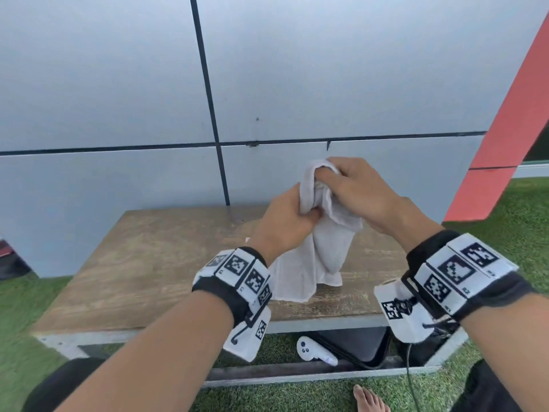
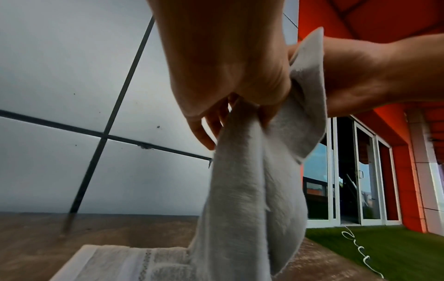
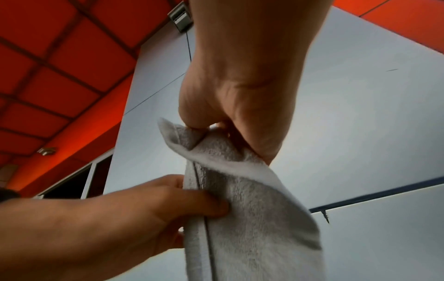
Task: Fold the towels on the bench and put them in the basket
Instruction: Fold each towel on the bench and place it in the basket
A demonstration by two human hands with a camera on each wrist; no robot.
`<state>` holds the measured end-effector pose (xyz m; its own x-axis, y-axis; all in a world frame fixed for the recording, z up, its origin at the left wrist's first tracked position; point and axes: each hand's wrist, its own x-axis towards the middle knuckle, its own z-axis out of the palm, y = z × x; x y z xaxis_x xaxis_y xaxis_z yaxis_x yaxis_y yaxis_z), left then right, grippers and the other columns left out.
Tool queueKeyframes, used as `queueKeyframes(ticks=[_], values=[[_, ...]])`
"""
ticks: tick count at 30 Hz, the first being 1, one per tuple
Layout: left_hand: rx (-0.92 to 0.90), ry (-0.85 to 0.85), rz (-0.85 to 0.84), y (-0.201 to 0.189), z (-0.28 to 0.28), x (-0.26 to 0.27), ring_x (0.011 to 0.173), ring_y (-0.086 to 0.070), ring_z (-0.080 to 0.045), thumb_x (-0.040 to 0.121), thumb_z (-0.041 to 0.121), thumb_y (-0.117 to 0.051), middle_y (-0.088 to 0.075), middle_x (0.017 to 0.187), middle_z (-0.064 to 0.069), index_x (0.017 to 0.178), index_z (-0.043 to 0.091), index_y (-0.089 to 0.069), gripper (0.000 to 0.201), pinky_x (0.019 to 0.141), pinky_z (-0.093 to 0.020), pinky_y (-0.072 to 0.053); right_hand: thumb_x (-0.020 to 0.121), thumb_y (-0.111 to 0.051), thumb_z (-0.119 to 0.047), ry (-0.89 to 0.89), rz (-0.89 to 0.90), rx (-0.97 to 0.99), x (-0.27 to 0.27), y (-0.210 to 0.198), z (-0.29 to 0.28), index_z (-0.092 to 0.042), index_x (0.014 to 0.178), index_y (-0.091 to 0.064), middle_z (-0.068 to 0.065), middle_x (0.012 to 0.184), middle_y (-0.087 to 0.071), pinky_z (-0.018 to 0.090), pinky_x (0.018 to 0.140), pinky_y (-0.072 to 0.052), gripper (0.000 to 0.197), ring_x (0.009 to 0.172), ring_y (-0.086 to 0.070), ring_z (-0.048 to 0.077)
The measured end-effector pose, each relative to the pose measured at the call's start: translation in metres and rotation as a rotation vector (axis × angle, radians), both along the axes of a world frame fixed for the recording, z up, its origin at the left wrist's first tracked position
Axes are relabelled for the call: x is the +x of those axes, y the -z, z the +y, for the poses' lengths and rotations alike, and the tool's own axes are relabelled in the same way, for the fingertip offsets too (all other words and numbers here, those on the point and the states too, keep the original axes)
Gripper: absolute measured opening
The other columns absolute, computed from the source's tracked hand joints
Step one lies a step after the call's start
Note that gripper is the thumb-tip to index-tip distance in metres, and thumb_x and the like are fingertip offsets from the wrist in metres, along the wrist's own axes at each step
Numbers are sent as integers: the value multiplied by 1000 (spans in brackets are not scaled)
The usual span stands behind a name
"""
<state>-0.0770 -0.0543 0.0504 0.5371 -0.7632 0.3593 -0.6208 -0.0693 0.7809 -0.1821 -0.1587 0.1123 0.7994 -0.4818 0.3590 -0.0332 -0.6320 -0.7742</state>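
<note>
At frame centre, left hand (image 1: 286, 223) and right hand (image 1: 353, 185) both pinch the grey towel (image 1: 319, 254), hanging it above the bench (image 1: 148, 263) to find an edge.

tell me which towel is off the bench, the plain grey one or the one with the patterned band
The plain grey towel: both hands hold it bunched, hanging above the bench. The white towel with the patterned band lies flat on the bench, untouched.
</note>
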Motion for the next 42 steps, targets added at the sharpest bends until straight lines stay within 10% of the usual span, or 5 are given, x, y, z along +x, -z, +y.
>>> queueKeyframes(ticks=[12,20,27,36,42], values=[[322,-369,-119,68,59,71,63,-52,-27,89,1,-49,-56,61,-3,65,15,-56,29,52,-29,-35,93,-48,-26,461,-323,238,-36,2,-55,-17,61,-33,-7,39,-34,26,44,-24,36,41,-31,12],[197,-72,-90,39,34,36,66,-57,-5,99,15,-49,-66,79,9,90,19,-67,21,55,-20,-40,81,-73,-43,114,320,-256,-7,66,-24,-26,141,-44,-1,141,-48,36,109,-30,68,134,-36,24],[273,-28,-248,23,23,35,59,-46,-12,97,20,-57,-54,66,4,77,9,-58,23,56,-28,-33,87,-46,-41,138,354,-426,9,81,-17,-28,69,-50,-4,69,-58,42,75,-49,23,76,-61,26],[120,-95,-57,18,43,34,54,-45,0,96,21,-59,-57,63,9,73,19,-65,23,53,-16,-35,88,-65,-46,28,302,-387,-4,83,-14,-31,125,-56,-9,129,-58,39,104,-38,42,125,-44,16],[42,-93,-64,13,33,31,56,-45,-9,94,25,-65,-58,64,-6,75,8,-63,25,54,-24,-35,98,-46,-34,134,137,-498,10,82,7,-23,86,-57,-3,86,-62,44,79,-46,20,88,-56,27]])
